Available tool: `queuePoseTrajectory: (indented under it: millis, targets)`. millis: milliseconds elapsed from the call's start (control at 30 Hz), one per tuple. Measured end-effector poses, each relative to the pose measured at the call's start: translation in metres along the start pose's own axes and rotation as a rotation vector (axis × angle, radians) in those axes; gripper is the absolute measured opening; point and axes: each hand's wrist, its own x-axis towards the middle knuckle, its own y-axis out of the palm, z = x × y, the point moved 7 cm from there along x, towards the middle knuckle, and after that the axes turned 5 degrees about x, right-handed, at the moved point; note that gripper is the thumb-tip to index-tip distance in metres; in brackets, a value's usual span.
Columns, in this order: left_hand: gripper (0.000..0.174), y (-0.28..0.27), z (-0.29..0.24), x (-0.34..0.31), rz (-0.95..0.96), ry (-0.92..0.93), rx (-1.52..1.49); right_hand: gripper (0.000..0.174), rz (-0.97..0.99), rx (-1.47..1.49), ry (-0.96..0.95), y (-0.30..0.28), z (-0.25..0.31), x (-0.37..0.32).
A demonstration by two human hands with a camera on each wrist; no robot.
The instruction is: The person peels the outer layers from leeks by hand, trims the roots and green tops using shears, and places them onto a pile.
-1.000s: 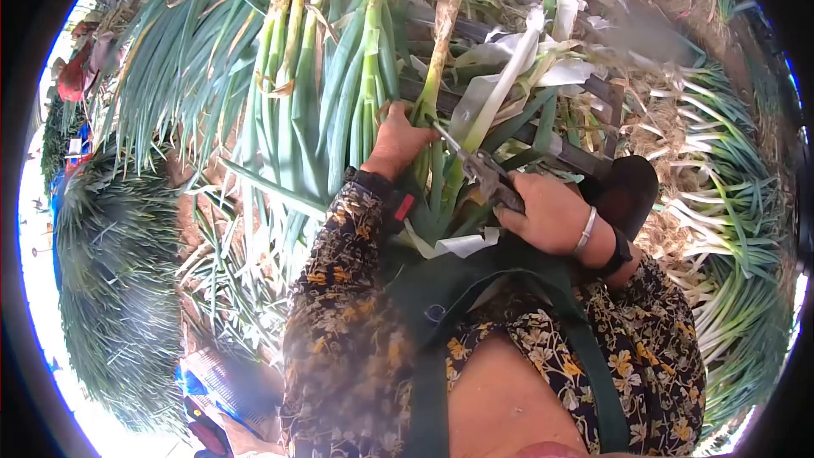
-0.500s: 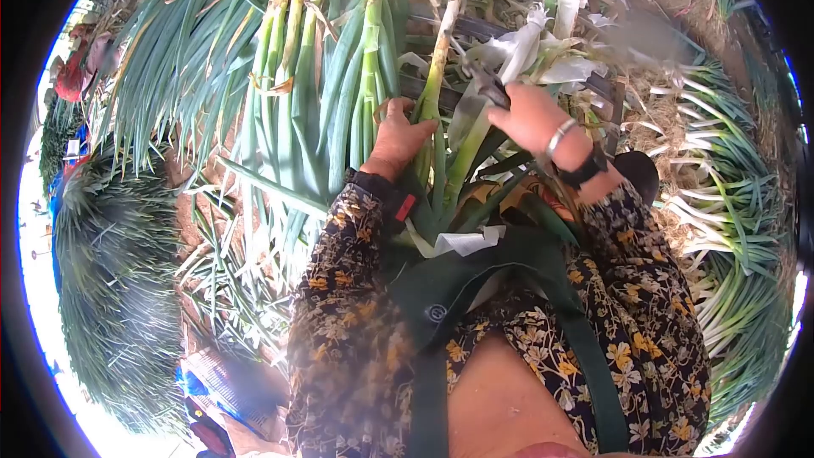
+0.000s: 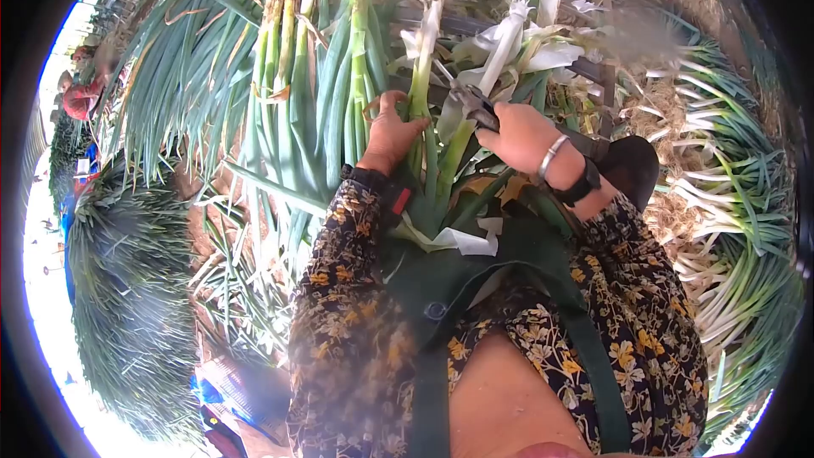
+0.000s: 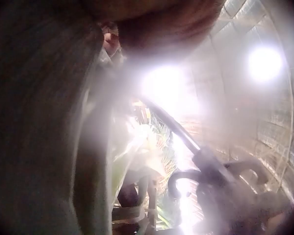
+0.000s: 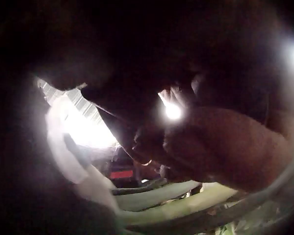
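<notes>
My left hand (image 3: 393, 134) grips a green onion (image 3: 419, 89) low on its stalk, root end pointing away from me. Loose pale skin hangs beside its upper end. In my right hand (image 3: 527, 140) is an air blow gun (image 3: 475, 106), its thin nozzle aimed at the stalk from the right. The left wrist view, hazy with glare, shows the metal nozzle and hooked body of the blow gun (image 4: 213, 171) close up. A second, whiter onion (image 3: 502, 51) leans just behind the gun. Green stalks (image 5: 186, 205) run below my hand in the dark right wrist view.
Unpeeled onions (image 3: 280, 119) with brown ends hang over on the left. A large heap of green leaves (image 3: 131, 288) stands farther left. Rows of white-stalked onions (image 3: 729, 187) lie on the right. Torn skins (image 3: 551, 55) litter a dark slatted rack (image 3: 598, 89).
The blow gun went up and away from me along the stalk, then came back slightly. The held onion's brownish outer skin has split, and its upper stalk now shows white. My left hand stayed in place.
</notes>
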Motion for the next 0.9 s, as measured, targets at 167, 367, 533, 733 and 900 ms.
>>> queuePoseTrajectory:
  millis: [167,367,533,733,900]
  targets:
    - [0.058,0.008,0.006,0.005,-0.080,0.129,0.117,0.039,-0.096,-0.051,-0.045,0.000,-0.011,0.029]
    - [0.061,0.007,-0.005,-0.002,-0.009,-0.012,0.089,0.037,-0.150,-0.125,0.011,-0.025,-0.012,0.091]
    - [0.071,0.004,-0.019,-0.004,-0.007,-0.060,0.248,0.038,-0.219,-0.074,0.051,-0.046,-0.020,0.129]
    - [0.072,0.008,-0.033,-0.005,0.068,-0.110,0.308,0.039,-0.153,-0.067,-0.005,-0.025,-0.027,0.082]
    - [0.064,0.015,-0.019,0.002,0.030,0.156,0.378,0.040,-0.200,-0.025,-0.083,-0.035,-0.049,0.063]
